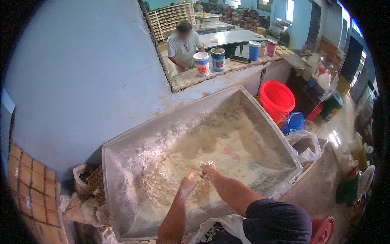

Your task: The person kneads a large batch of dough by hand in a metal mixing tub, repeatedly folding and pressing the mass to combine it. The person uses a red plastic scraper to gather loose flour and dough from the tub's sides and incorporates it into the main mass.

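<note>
Clumped flour mixture [158, 179] lies leftward of the hands, the left hand [188, 184] nearer, in a metal trough [118, 179] running near-left to far-right. Both curl loosely, pale clumps [206, 163] at the right hand [208, 169]; grip cannot be told.

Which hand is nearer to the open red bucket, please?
Right. The right hand is below and left of the open red bucket in the picture; the left hand is farther left and lower.
</note>
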Demonstrator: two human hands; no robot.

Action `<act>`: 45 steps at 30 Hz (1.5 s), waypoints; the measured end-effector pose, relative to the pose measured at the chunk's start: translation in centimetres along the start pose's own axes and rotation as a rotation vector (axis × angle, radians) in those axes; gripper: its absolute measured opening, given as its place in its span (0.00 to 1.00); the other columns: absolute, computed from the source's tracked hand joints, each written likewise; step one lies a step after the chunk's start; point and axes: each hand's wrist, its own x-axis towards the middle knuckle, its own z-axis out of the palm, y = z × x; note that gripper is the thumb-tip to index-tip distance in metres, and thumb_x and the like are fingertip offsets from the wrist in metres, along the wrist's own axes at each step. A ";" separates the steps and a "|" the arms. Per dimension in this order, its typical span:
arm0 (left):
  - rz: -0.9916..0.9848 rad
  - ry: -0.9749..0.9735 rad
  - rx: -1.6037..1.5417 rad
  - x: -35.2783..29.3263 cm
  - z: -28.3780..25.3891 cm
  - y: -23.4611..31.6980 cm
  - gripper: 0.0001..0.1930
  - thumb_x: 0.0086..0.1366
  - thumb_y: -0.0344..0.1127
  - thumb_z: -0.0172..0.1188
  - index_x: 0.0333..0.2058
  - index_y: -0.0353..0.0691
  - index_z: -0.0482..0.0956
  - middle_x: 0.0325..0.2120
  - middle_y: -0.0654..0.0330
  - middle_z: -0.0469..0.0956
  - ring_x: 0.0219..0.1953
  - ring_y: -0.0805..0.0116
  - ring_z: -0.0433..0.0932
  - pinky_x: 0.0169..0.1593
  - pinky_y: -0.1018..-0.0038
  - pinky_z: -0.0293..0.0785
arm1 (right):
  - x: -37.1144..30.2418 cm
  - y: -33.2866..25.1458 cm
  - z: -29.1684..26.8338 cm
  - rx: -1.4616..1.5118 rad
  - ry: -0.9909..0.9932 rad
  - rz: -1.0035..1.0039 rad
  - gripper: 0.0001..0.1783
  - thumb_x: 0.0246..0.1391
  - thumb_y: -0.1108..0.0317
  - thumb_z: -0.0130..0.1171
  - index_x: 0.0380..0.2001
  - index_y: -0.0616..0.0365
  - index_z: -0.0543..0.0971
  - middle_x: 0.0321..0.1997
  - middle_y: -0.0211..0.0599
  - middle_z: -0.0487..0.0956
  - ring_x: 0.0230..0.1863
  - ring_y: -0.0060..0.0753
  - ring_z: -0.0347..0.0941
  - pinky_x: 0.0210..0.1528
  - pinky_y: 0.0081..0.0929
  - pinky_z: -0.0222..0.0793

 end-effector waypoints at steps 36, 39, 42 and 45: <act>-0.166 0.453 -0.525 8.0 4.9 -6.0 0.24 0.66 0.47 0.45 0.56 0.39 0.68 0.53 0.49 0.70 0.56 0.53 0.68 0.58 0.62 0.64 | -14.5 -0.1 -1.2 -0.097 -0.871 -0.121 0.46 0.55 0.28 0.40 0.69 0.41 0.49 0.71 0.46 0.54 0.71 0.53 0.47 0.61 0.65 0.50; -0.266 0.458 -0.063 7.4 6.9 -9.4 0.22 0.64 0.43 0.47 0.52 0.39 0.72 0.50 0.47 0.73 0.54 0.50 0.71 0.54 0.60 0.67 | -10.3 0.7 -6.6 -0.820 -0.779 -0.486 0.33 0.54 0.44 0.53 0.61 0.42 0.66 0.66 0.39 0.63 0.66 0.39 0.58 0.61 0.44 0.60; -0.304 0.025 0.521 5.8 10.5 -12.9 0.19 0.61 0.40 0.49 0.49 0.39 0.75 0.47 0.46 0.76 0.51 0.47 0.74 0.51 0.57 0.71 | -3.8 2.1 -15.3 -1.728 -0.382 -0.856 0.28 0.49 0.53 0.57 0.55 0.45 0.74 0.61 0.38 0.70 0.62 0.42 0.65 0.58 0.41 0.64; -0.103 -0.461 0.697 4.5 15.2 -14.2 0.18 0.61 0.46 0.52 0.36 0.38 0.82 0.35 0.46 0.81 0.40 0.52 0.81 0.44 0.59 0.76 | 5.2 2.7 -24.4 -1.890 -0.059 -0.498 0.26 0.53 0.53 0.51 0.51 0.59 0.75 0.58 0.49 0.71 0.60 0.50 0.65 0.58 0.48 0.63</act>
